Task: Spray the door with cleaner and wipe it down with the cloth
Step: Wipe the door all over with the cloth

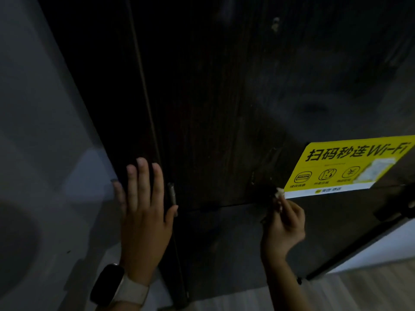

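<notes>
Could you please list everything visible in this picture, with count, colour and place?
dark brown wooden door: one, centre, filling most of the view.
yellow Wi-Fi sticker with a white lower strip: one, on the door at right.
small pale wad of cloth or paper: one, at the sticker's lower left corner, pinched.
grey metal hinge pin: one, at the door's left edge.
grey wall: one, left.
black smartwatch on a pale band: one, left wrist.
left hand: flat against the door edge.
right hand: pinching the wad.
</notes>
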